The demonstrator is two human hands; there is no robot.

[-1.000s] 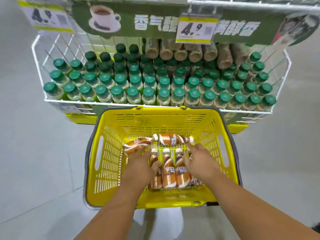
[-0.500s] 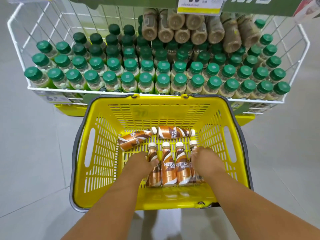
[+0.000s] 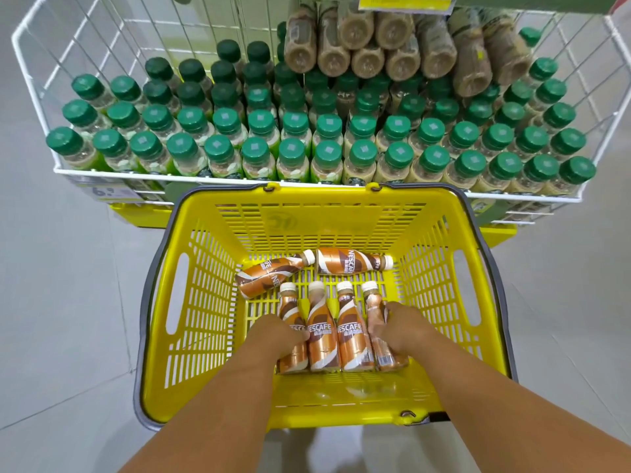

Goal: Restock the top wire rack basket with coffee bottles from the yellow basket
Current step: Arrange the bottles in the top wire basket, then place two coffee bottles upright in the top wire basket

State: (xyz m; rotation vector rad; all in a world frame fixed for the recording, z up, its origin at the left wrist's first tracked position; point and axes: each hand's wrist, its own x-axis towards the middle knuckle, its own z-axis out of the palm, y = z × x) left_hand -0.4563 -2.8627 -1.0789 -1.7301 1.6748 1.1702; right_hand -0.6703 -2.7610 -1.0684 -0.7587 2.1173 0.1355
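Note:
The yellow basket point(image 3: 341, 220) stands on the floor below me, holding several brown coffee bottles with white caps. A row of them point(image 3: 322, 332) lies side by side near my hands; two more point(image 3: 351, 261) lie crosswise behind. My left hand point(image 3: 276, 336) wraps the leftmost bottle point(image 3: 290, 308) of the row. My right hand point(image 3: 403, 326) wraps the rightmost bottle point(image 3: 375, 308). All bottles rest on the basket floor. Only the bottom edge of the top rack, with a yellow price tag point(image 3: 406, 1), shows at the frame's top.
A white wire rack basket point(image 3: 34, 87) right behind the yellow basket is packed with green-capped bottles point(image 3: 327, 155). Brown bottles point(image 3: 386, 52) lie stacked on them at the back. Grey tiled floor lies on both sides.
The view has tilted down and closer to the basket. Both hands slid toward me from the crosswise bottles and closed on the outer bottles of the row.

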